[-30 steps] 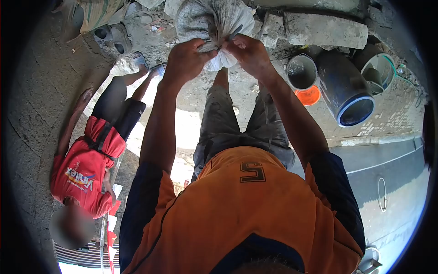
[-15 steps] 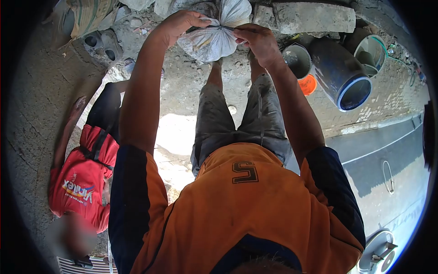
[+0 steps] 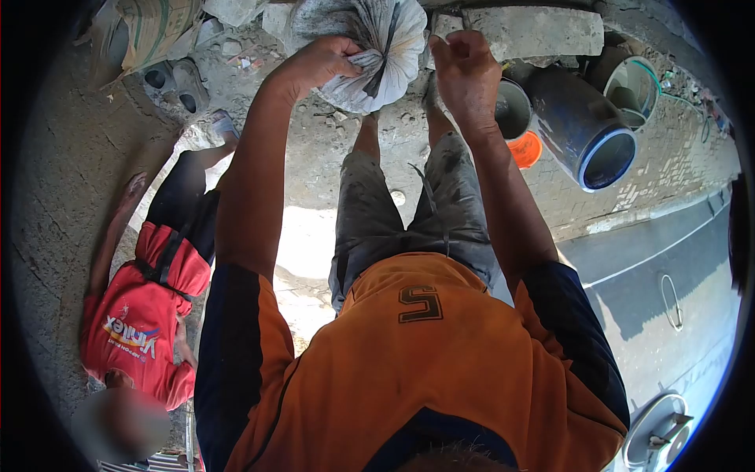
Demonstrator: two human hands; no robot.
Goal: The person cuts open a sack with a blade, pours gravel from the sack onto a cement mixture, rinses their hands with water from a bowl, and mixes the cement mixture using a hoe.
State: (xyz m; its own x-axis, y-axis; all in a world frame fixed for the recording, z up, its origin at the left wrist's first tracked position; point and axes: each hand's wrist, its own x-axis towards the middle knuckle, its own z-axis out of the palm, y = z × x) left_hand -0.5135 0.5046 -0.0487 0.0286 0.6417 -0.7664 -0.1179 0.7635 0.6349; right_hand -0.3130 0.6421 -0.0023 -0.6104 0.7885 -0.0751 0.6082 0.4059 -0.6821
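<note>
A dusty white sack [image 3: 401, 47] is gathered into pleats around a dark centre at the top middle. My left hand [image 3: 318, 63] is closed on the sack's folds at its left side. To the right of the sack, and apart from it, my right hand [image 3: 468, 75] is raised with its fingers curled in. Whatever it may hold is too small to make out. A thin dark strip [image 3: 425, 189] hangs across my grey shorts, below the sack.
Concrete blocks [image 3: 535, 33] lie at the top right, above a blue-rimmed barrel [image 3: 582, 126], buckets and an orange container [image 3: 525, 149]. At left is a co-worker in a red shirt [image 3: 134, 322]. Worn grey shoes [image 3: 187, 86] and a brown sack [image 3: 157, 31] lie at upper left.
Both hands first worked close together at the sack's centre, then drew apart with a dark strand between them. Now my right hand is off the sack, and my left hand has moved lower on its folds.
</note>
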